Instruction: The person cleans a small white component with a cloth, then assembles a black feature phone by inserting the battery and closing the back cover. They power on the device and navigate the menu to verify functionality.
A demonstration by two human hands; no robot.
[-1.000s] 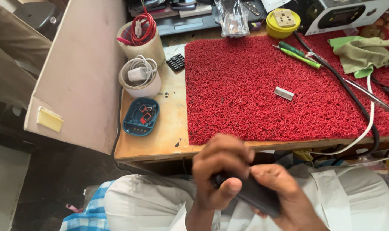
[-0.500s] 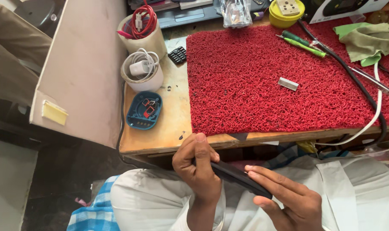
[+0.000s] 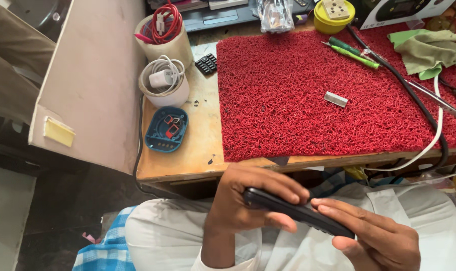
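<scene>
Below the red mat (image 3: 333, 90), over the lap, a black phone (image 3: 298, 213) is clamped edge-on between left hand (image 3: 248, 203) and right hand (image 3: 373, 236); pressure is best kept even along its edges, the grip kept steady.

Single head-worn camera looked steeply down from above the seated person — hands (image 3: 308, 216) close at the lower frame edge, wooden bench (image 3: 188, 155) with red mat (image 3: 308, 95) farther off across the upper frame — no second view to overlap.
</scene>
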